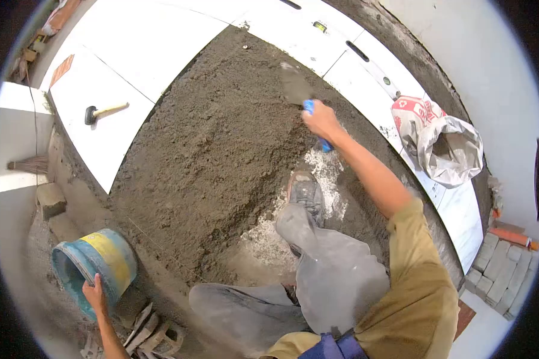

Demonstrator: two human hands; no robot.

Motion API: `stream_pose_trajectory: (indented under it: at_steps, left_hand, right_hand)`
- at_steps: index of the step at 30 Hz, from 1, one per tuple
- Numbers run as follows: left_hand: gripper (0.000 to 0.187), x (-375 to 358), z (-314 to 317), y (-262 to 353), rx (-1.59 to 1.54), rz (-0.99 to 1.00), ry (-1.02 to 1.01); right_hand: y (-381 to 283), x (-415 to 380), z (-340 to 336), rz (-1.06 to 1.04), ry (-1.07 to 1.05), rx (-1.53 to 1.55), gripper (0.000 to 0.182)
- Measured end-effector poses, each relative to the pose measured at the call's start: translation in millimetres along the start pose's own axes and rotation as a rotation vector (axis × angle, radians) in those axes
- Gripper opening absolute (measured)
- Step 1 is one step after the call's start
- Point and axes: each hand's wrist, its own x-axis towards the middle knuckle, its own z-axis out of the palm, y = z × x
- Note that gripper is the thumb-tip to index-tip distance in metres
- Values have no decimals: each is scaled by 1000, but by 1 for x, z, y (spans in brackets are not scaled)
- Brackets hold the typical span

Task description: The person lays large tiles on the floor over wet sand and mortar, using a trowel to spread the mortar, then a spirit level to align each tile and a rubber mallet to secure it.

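Note:
My right hand [324,124] is wrapped round the blue handle of a trowel [296,87], whose blade lies over the grey mortar bed [209,131] near the white tiles. At the lower left, my left hand [94,293] grips the rim of a blue bucket [111,263] with a yellow band. The bucket is tipped on its side, its mouth towards the left, and its inside is mostly in shadow. One shoe [305,194] stands on a pale powdery patch between the mortar areas.
White tiles [120,36] border the mortar at left and top. A rubber mallet [105,112] lies on one. A spirit level [371,69] and an open sack [446,143] rest at right. Stacked blocks [500,269] stand lower right, a brush [31,165] far left.

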Motion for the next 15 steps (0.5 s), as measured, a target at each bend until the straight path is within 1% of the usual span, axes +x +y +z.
stream_pose_trajectory:
  at_steps: [2, 3, 5, 6, 7, 9, 10, 11, 12, 13, 15]
  left_hand:
    - [50, 0, 2, -6, -117, -14, -23]
    - [50, -3, 6, -10, -126, -32, -26]
    - [46, 1, 10, -21, 53, -67, 97]
    - [44, 5, 22, -44, 67, 35, 215]
    - [44, 4, 19, -38, 66, 39, 214]
    - [47, -1, 3, -4, -95, -7, 3]
    - [47, -2, 0, -2, -93, -3, 1]
    - [46, -2, -1, 0, -15, -15, 18]
    - [45, -3, 2, 2, 59, -27, 37]
    - [45, -2, 4, -4, 54, -23, 38]
    - [46, 2, 8, -16, -52, 8, 37]
  right_hand:
    - [12, -27, -19, 108, 20, -4, 43]
    - [16, -32, -25, 95, 12, -17, 43]
    - [23, -38, -32, 175, -22, 197, 44]
    - [25, -31, -35, 158, -34, 215, 39]
    - [23, -25, -39, 161, -31, 215, 39]
    - [13, -10, -44, 355, -90, 578, 32]
    - [10, -5, -42, 317, -29, 612, 31]
    - [10, -2, -34, 318, -24, 611, 31]
    - [13, 4, -20, 322, -76, 623, 32]
    - [11, 7, -10, 328, -127, 636, 33]
    - [-15, -14, -18, 132, -307, 524, 32]
